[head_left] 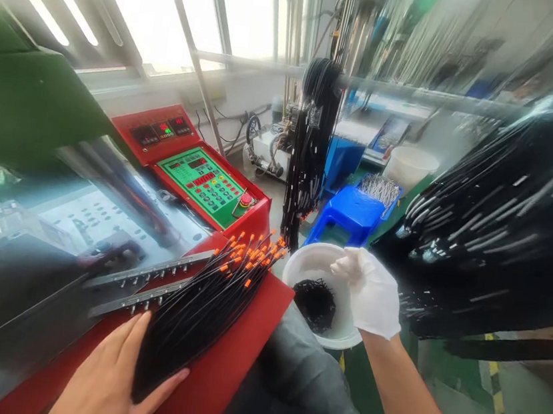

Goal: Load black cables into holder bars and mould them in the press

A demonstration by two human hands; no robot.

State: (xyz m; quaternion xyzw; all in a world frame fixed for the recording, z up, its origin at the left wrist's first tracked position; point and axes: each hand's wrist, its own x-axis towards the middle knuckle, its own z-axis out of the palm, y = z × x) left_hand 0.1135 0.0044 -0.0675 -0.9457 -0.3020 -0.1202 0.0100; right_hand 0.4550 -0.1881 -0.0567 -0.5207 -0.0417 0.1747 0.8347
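Note:
A thick bundle of black cables with orange tips [192, 317] lies on the red tabletop [232, 356]. Around its lower end is my bare left hand [120, 369], fingers on one side and thumb on the other. My right hand [372, 289] wears a white glove, its fingers curled together above the right rim of a white bucket [345, 340]. Whatever those gloved fingers may hold is hidden. Inside the bucket lies a heap of short black pieces [315, 306]. Two metal bars with small pins [144, 298] sit along the left side of the bundle.
A red control box [255, 214] with a green key panel stands beyond the cables. Black cables [308, 150] hang from a rail, and a larger blurred cable mass [497, 214] hangs at right. Behind the bucket is a blue stool [351, 209]. Machinery [5, 281] fills the left.

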